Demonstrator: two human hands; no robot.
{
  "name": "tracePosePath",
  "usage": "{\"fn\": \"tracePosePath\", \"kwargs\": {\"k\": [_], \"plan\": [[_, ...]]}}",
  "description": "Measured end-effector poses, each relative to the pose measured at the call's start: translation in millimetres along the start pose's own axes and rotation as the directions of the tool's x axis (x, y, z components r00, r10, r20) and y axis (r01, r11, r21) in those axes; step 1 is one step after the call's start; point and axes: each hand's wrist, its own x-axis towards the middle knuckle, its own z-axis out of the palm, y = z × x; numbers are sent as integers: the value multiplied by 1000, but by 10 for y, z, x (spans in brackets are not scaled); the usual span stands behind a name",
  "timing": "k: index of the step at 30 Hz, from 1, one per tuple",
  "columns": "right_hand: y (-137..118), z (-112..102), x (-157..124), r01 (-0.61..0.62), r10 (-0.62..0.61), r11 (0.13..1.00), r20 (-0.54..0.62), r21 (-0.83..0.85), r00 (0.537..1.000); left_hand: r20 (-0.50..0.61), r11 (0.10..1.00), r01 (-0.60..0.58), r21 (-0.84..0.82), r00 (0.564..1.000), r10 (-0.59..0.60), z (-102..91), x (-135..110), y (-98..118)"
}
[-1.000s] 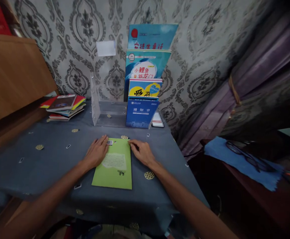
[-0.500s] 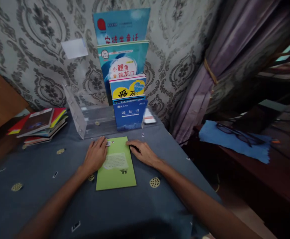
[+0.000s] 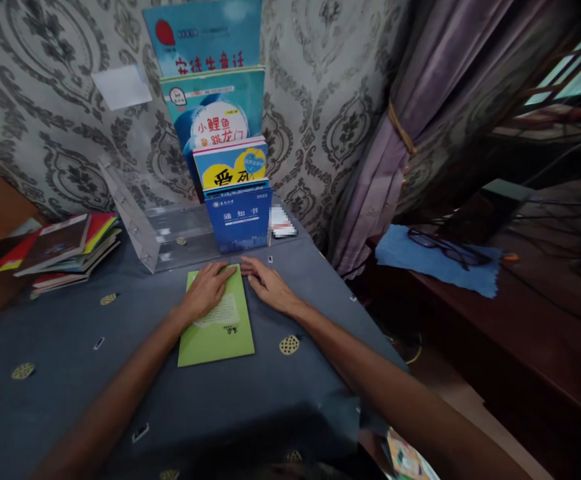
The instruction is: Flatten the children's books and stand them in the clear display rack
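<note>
A thin green book (image 3: 216, 345) lies on the tabletop, its back cover up with a pale text panel. Across its upper part rests my left hand (image 3: 206, 292), palm down, fingers stretched towards the top right corner. At that same corner my right hand (image 3: 270, 287) lies beside the book's right edge, fingertips touching or very near the corner and thumb apart. Neither hand is gripping it. Just beyond, a clear acrylic stand (image 3: 148, 253) holds upright books in stepped rows, with a blue booklet (image 3: 240, 230) at the front.
A stack of books and folders (image 3: 70, 250) sits at the left of the blue-grey tablecloth (image 3: 70, 400). To the right, glasses (image 3: 445, 250) lie on a blue cloth (image 3: 395, 260) on a dark red surface. Patterned wallpaper and a tied purple curtain (image 3: 370, 167) stand behind.
The view has shifted, so the scene sits further left. My left hand has slid right across the green book's top, its fingers now near my right hand at the corner.
</note>
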Motion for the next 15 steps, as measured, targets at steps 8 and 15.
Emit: {"fn": "tracePosePath", "kwargs": {"k": [8, 15], "plan": [[19, 8, 6, -15, 16, 998, 18, -53, 1000, 46, 998, -37, -51, 998, 39, -44, -147, 108], [3, 39, 7, 17, -11, 980, 35, -198, 999, 80, 992, -40, -122, 996, 50, -140, -360, 318]]}}
